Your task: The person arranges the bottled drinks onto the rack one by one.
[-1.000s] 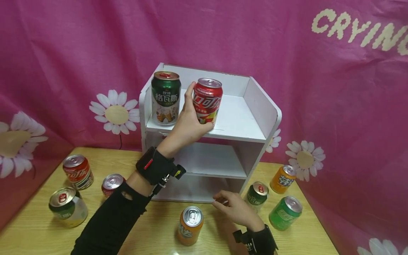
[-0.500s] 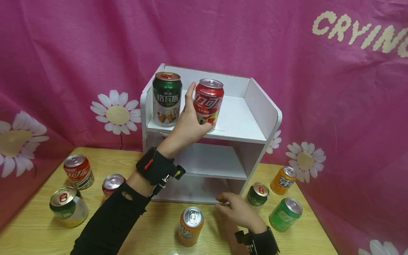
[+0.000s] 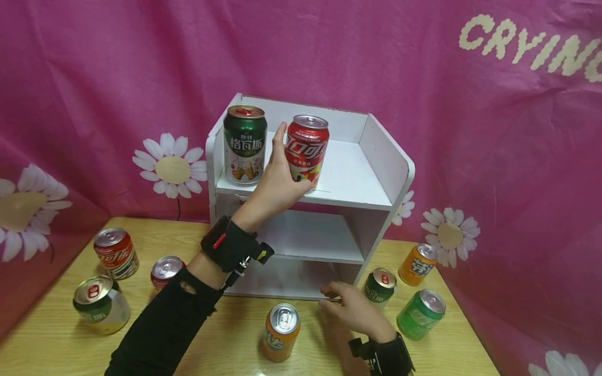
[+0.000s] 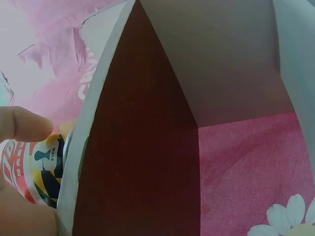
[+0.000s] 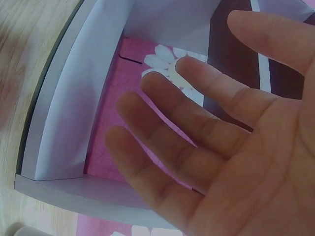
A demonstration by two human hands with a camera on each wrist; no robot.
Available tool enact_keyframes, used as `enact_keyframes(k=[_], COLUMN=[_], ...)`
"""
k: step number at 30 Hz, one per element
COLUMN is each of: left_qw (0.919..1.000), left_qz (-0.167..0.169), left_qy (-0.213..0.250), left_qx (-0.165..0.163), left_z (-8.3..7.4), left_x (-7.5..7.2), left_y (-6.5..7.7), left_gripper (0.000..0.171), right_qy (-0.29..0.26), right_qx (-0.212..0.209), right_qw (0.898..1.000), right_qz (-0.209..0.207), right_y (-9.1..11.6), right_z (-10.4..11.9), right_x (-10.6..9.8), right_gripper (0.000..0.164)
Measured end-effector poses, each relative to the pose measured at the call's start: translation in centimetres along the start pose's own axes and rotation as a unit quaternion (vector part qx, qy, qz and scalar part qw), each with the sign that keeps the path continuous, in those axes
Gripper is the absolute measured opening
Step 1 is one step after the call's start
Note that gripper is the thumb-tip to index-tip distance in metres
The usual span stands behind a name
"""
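My left hand (image 3: 276, 189) grips a red cola can (image 3: 308, 146) that stands upright at the front of the white shelf unit's (image 3: 352, 177) top board. Fingers wrap its left side, and the thumb lies across its lower front. In the left wrist view, the can's (image 4: 47, 169) printed lower part shows between thumb and finger at the board's edge. To its left stands a green-and-white kvass can (image 3: 244, 146). Low down, my right hand (image 3: 355, 310) holds nothing, its fingers loosely bent before the bottom board. The right wrist view shows its palm (image 5: 256, 162) facing the compartments.
An orange soda can (image 3: 281, 334) stands on the wooden table (image 3: 226, 334) between the arms. To the right are a kvass can (image 3: 378, 287), a green can (image 3: 420, 314) and another orange can (image 3: 417, 265). Two red cans and a kvass can (image 3: 101, 305) stand left.
My right hand has shifted slightly to the right. The left hand keeps its hold on the red cola can in the same spot.
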State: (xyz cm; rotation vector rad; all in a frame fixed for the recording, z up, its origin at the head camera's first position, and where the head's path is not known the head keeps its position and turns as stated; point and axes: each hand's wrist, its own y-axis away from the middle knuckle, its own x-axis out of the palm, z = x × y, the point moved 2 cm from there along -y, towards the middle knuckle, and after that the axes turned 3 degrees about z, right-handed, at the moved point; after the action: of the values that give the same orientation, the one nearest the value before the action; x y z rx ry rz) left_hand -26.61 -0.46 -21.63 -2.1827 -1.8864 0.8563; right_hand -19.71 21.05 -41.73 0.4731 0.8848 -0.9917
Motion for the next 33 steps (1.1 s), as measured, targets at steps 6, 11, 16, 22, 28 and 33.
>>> enact_keyframes(k=[6,11,16,22,28,33], left_qw=[0.9999,0.9996,0.9999,0.9998,0.9995,0.9996], left_qz=[-0.003,-0.019,-0.008,-0.007,-0.007,-0.007], left_qy=[-0.002,-0.019,-0.008,-0.018,-0.027,-0.02], left_qx=[-0.01,-0.009,-0.01,-0.01,-0.016,-0.015], left_z=[0.0,0.06,0.05,-0.17,-0.26,-0.08], left_x=[0.05,0.15,0.06,0.01,-0.02,0.02], left_y=[-0.03,-0.02,-0.04,-0.01,0.04,-0.07], left_gripper=[0.109,0.109,0.109,0.108,0.108,0.106], right_qy=[0.004,0.007,0.005,0.005,0.001,0.0], right_qx=[0.01,0.007,0.009,0.014,0.007,0.001], right_qw=[1.0,1.0,1.0,1.0,1.0,1.0], right_qz=[0.003,0.004,0.005,0.01,0.01,0.006], right_y=[0.1,0.02,-0.08,-0.04,-0.09,0.0], right_z=[-0.2,-0.2,-0.22,-0.18,-0.1,0.02], right_x=[0.0,0.04,-0.02,-0.21,-0.28,-0.32], right_gripper=[0.024,0.027,0.027,0.025,0.027,0.029])
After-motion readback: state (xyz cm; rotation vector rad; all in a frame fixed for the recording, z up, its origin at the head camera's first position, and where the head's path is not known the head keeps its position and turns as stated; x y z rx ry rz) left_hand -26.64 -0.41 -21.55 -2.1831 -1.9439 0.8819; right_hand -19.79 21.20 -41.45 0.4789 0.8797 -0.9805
